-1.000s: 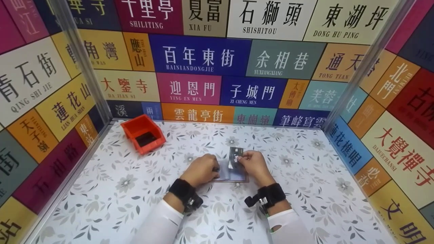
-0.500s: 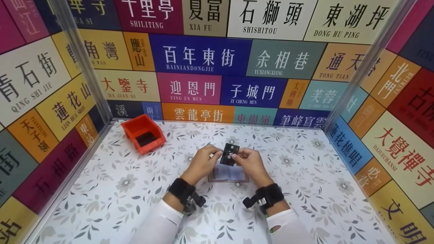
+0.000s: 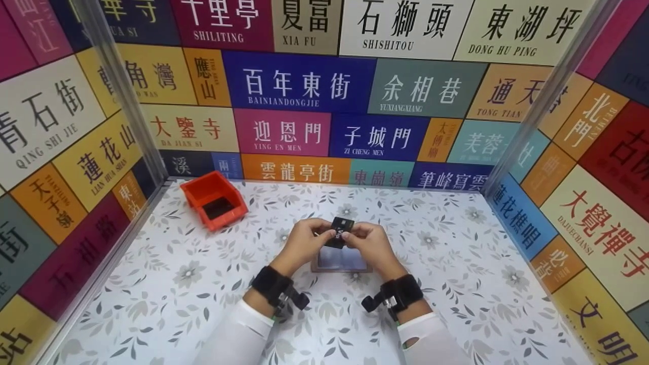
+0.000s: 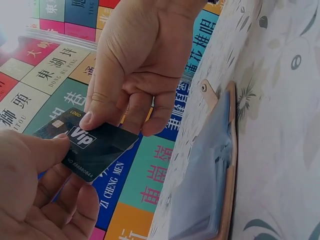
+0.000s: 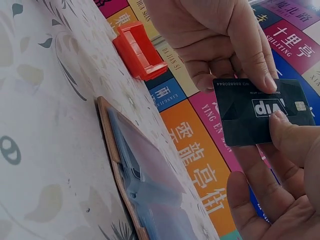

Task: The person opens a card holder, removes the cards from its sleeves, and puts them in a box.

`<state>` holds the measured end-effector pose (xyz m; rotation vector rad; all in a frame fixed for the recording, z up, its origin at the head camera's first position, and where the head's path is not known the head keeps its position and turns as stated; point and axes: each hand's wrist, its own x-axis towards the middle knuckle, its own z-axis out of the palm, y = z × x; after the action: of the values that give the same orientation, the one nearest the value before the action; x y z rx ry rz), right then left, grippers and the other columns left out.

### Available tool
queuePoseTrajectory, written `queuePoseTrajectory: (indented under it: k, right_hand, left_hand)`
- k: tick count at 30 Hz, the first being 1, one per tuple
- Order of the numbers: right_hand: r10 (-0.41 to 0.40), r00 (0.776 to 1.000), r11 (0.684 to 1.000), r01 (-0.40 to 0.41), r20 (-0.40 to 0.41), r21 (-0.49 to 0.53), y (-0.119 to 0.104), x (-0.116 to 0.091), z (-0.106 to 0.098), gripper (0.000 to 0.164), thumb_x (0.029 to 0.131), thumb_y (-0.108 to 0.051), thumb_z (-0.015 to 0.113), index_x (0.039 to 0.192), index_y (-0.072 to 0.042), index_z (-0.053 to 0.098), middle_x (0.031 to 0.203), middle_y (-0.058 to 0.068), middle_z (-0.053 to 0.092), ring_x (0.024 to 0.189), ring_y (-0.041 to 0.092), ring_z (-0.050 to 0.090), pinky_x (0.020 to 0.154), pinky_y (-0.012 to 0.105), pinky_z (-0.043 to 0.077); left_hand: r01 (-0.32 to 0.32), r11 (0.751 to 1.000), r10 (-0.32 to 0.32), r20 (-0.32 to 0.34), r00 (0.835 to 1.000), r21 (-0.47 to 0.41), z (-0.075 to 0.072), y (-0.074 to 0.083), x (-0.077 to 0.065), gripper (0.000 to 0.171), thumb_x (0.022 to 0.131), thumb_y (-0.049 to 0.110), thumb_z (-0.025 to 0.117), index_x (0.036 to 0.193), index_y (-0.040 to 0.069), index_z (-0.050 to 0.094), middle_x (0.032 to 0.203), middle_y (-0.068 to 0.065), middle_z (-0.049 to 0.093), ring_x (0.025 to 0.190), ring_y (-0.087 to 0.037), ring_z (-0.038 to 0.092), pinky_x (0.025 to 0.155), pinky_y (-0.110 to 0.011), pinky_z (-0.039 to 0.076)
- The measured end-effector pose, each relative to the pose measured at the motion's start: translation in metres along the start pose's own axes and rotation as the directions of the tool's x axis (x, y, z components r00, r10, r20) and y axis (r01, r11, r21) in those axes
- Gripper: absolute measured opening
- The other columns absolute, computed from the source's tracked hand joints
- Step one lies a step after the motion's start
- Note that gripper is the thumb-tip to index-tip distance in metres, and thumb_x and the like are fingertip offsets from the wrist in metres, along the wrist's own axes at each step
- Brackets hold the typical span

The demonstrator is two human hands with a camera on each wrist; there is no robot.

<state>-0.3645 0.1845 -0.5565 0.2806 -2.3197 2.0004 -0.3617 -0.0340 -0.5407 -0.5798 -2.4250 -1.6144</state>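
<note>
A black VIP card (image 3: 343,223) is up above the table, pinched between both hands in the head view. My left hand (image 3: 303,242) grips one edge, thumb on the printed face and fingers behind. From the other side my right hand (image 3: 375,245) pinches it the same way. The card's gold chip and "Vip" lettering show in the left wrist view. Below the hands a card holder (image 3: 340,258) lies spread on the table, its clear plastic sleeves (image 4: 200,175) facing up. A tan snap strap (image 4: 209,94) sticks out from its cover.
An orange-red bin (image 3: 238,215) stands at the back left of the table with something flat and black (image 3: 217,207) inside. The floral tabletop (image 3: 431,304) is bounded by printed sign panels (image 3: 299,83) at the back and both sides.
The right hand has lifted the card off the holder's sleeves and brought it leftward. The left hand has left the holder and now grips the card too.
</note>
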Motion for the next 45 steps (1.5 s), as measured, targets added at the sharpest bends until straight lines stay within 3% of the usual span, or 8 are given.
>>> queuePoseTrajectory:
  k: [11,15,21,28,36,39,41,45]
  right_hand:
    - [-0.003,0.999,0.998,0.005,0.037,-0.066,-0.002,0.000,-0.001,0.016,0.100,-0.005,0.083,0.105,0.010,0.082,0.098,0.017,0.087,0.084,0.015,0.081,0.077,0.026,0.066]
    - [-0.009,1.000,0.980,0.015,0.028,-0.200,-0.002,-0.001,-0.004,0.011,0.100,-0.010,0.084,0.104,0.000,0.085,0.097,0.013,0.087,0.090,0.020,0.083,0.083,0.027,0.064]
    - [-0.054,0.998,0.852,0.059,0.026,-0.521,0.000,-0.002,-0.010,0.009,0.100,-0.018,0.086,0.105,-0.010,0.087,0.103,0.005,0.088,0.102,0.027,0.082,0.101,0.051,0.065]
    - [-0.025,0.992,0.705,0.108,0.127,-0.701,0.005,-0.004,-0.016,0.015,0.098,-0.018,0.088,0.109,-0.009,0.088,0.112,0.008,0.087,0.110,0.031,0.082,0.103,0.051,0.065]
    - [-0.007,0.976,0.628,0.175,0.219,-0.758,0.011,-0.012,-0.014,0.014,0.091,-0.006,0.085,0.105,-0.007,0.088,0.114,0.009,0.080,0.114,0.032,0.076,0.108,0.049,0.062]
    - [-0.024,0.968,0.605,0.214,0.250,-0.767,0.013,-0.012,-0.013,0.014,0.089,-0.003,0.083,0.102,-0.005,0.088,0.112,0.009,0.078,0.112,0.032,0.075,0.105,0.048,0.062]
    - [-0.020,0.967,0.597,0.215,0.254,-0.773,0.012,-0.012,-0.013,0.014,0.089,-0.004,0.083,0.102,-0.005,0.088,0.112,0.008,0.078,0.111,0.032,0.075,0.105,0.048,0.062]
    - [-0.002,0.969,0.596,0.201,0.249,-0.778,0.013,-0.012,-0.012,0.013,0.089,-0.005,0.084,0.102,-0.006,0.087,0.113,0.008,0.077,0.111,0.031,0.074,0.105,0.048,0.062]
  left_hand:
    - [-0.024,0.998,0.024,-0.008,1.000,0.061,-0.002,-0.001,0.001,0.010,0.105,0.012,0.079,0.111,0.007,0.086,0.102,-0.007,0.085,0.095,-0.018,0.075,0.089,-0.036,0.061]
    - [-0.020,0.995,0.024,-0.039,0.999,0.096,-0.005,-0.002,0.002,0.011,0.105,0.012,0.079,0.111,0.007,0.086,0.103,-0.008,0.085,0.097,-0.020,0.076,0.088,-0.035,0.061]
    - [-0.037,0.989,0.052,-0.105,0.993,0.140,-0.009,-0.004,0.003,0.011,0.102,0.011,0.081,0.111,0.006,0.086,0.103,-0.008,0.085,0.095,-0.022,0.076,0.086,-0.033,0.062]
    - [-0.072,0.978,0.107,-0.172,0.979,0.194,-0.014,-0.006,0.003,0.010,0.103,0.009,0.081,0.110,0.005,0.086,0.101,-0.007,0.083,0.094,-0.023,0.078,0.091,-0.040,0.065]
    - [-0.087,0.963,0.151,-0.242,0.959,0.254,-0.029,-0.012,0.008,0.010,0.102,0.008,0.082,0.110,0.004,0.087,0.100,-0.008,0.080,0.094,-0.024,0.078,0.091,-0.047,0.065]
    - [-0.080,0.944,0.175,-0.280,0.944,0.321,-0.040,-0.017,0.010,0.012,0.101,0.008,0.083,0.111,0.005,0.088,0.102,-0.009,0.078,0.096,-0.026,0.077,0.091,-0.047,0.064]
    - [-0.073,0.915,0.205,-0.301,0.931,0.396,-0.050,-0.021,0.012,0.013,0.101,0.009,0.083,0.112,0.006,0.088,0.101,-0.009,0.077,0.096,-0.028,0.076,0.090,-0.046,0.063]
    - [-0.063,0.796,0.317,-0.325,0.891,0.602,-0.076,-0.032,0.013,0.010,0.100,0.007,0.082,0.107,0.004,0.089,0.094,-0.013,0.074,0.089,-0.035,0.074,0.082,-0.051,0.061]
